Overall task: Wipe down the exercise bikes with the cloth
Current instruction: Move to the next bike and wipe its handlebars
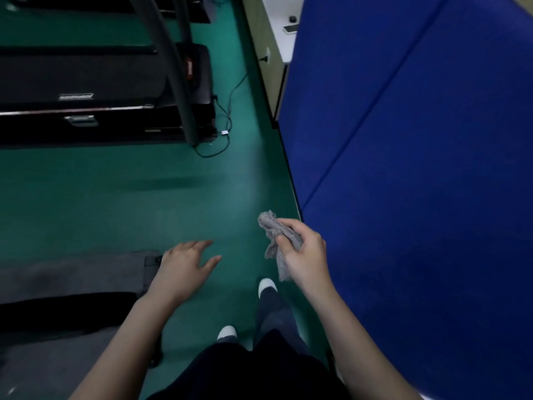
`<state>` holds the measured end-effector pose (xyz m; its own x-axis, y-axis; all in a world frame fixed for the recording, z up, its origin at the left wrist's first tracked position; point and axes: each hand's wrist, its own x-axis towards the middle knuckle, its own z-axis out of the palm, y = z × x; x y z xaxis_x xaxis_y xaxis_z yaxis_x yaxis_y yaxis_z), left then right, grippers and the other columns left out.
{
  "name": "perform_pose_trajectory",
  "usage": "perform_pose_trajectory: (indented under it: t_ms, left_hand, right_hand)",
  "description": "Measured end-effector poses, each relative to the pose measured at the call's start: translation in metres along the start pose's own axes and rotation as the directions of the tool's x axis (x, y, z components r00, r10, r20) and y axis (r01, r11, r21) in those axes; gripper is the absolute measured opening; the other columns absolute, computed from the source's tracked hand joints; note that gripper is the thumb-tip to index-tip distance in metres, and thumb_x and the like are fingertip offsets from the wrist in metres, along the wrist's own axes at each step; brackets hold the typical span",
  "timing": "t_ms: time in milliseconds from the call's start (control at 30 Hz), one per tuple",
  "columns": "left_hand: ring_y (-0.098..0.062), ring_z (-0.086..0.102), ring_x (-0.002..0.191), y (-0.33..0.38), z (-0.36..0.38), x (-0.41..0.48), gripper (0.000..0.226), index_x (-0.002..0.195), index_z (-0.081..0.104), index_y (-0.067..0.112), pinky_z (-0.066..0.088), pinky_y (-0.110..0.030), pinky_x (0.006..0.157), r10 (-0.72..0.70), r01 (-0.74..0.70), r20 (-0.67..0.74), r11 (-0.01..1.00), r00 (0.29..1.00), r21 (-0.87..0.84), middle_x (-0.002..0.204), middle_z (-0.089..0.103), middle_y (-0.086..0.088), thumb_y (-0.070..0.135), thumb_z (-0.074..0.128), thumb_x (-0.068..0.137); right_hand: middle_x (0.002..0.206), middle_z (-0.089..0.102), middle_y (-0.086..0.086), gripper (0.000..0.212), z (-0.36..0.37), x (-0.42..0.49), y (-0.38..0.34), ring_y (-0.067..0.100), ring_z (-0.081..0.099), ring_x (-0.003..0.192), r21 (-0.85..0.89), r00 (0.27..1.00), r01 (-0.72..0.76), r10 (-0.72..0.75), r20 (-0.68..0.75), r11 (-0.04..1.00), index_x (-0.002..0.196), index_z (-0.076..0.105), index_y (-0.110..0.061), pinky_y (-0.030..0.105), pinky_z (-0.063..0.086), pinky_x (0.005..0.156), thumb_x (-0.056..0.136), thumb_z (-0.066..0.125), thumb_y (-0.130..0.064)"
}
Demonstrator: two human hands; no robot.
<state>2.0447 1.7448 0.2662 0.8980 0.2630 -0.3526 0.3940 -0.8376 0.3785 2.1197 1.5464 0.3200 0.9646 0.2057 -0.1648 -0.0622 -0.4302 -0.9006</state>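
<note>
My right hand grips a crumpled grey cloth, which bunches above my fingers and hangs down below them. My left hand is held out flat over the green floor with its fingers spread, holding nothing. No exercise bike is plainly in view. A black machine with a long belt deck and a curved grey upright stands at the upper left.
A tall blue padded panel fills the right side. A black power cable trails on the green floor beside the black machine. A grey mat and a dark base lie at the lower left. My legs and white shoes show below.
</note>
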Motion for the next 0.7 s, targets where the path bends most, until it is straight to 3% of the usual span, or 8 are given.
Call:
perform_pose_trajectory:
  t_ms: [200,400,567,700]
  left_hand:
    - [-0.023,0.046,0.127,0.007,-0.010,0.040,0.050,0.134,0.050,0.020,0.032,-0.035,0.104,-0.185,0.178,-0.105,0.981,0.977,-0.073,0.134,0.055,-0.004,0.047,0.050,0.092]
    - [-0.021,0.046,0.128,0.036,-0.022,0.088,0.050,0.135,0.048,0.021,0.031,-0.035,0.104,-0.275,0.265,-0.158,0.961,0.948,-0.084,0.136,0.054,-0.001,0.048,0.048,0.093]
    - [-0.021,0.046,0.127,0.054,-0.031,0.114,0.051,0.136,0.047,0.021,0.032,-0.033,0.105,-0.302,0.293,-0.173,0.953,0.938,-0.074,0.134,0.054,-0.001,0.049,0.045,0.094]
    - [-0.020,0.046,0.126,0.051,-0.044,0.133,0.051,0.136,0.047,0.021,0.035,-0.033,0.104,-0.341,0.330,-0.169,0.940,0.925,-0.089,0.133,0.054,0.000,0.050,0.045,0.094]
  right_hand:
    - [0.096,0.068,-0.006,0.026,0.000,0.084,-0.014,0.005,0.062,0.088,-0.038,0.987,0.089,-0.083,0.139,0.995,0.103,0.069,-0.018,0.015,0.047,0.079,0.085,0.060,-0.001]
    - [0.093,0.067,-0.010,0.026,-0.022,0.164,-0.021,0.005,0.063,0.088,-0.007,0.974,0.103,-0.099,0.206,0.995,0.100,0.068,-0.020,0.023,0.051,0.081,0.086,0.059,0.000]
    - [0.086,0.066,-0.017,0.029,-0.022,0.207,-0.022,-0.004,0.061,0.081,-0.009,0.958,0.120,-0.114,0.261,0.993,0.093,0.065,-0.026,0.021,0.050,0.077,0.085,0.059,0.001]
    - [0.085,0.065,-0.015,0.025,-0.008,0.239,-0.031,-0.006,0.060,0.080,-0.028,0.944,0.142,-0.127,0.304,0.989,0.101,0.070,-0.014,0.016,0.048,0.075,0.084,0.060,0.002]
